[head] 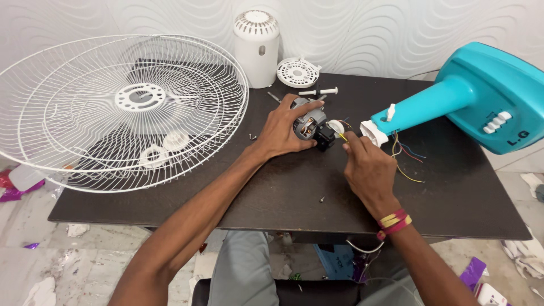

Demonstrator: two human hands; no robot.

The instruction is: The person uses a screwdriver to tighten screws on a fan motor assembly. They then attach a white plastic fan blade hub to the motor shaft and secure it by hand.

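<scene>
My left hand [281, 131] grips a grey fan motor [311, 122] with copper windings, holding it on the dark table [283, 192]. A black part [326, 137] and a small white round piece [336, 127] sit at the motor's right side. My right hand [368, 170] pinches a thin yellow wire [343, 136] right next to that white piece. Loose coloured wires [407, 153] run from the neck of the turquoise fan stand [453, 96], which lies on its side at the right.
A white wire fan guard [221, 85] lies at the left, with two white plastic nuts [164, 148] inside it. A white motor cover [256, 48], a round white vented cap [297, 72] and white bolts [318, 91] stand at the back. Small screws [322, 199] lie on the table.
</scene>
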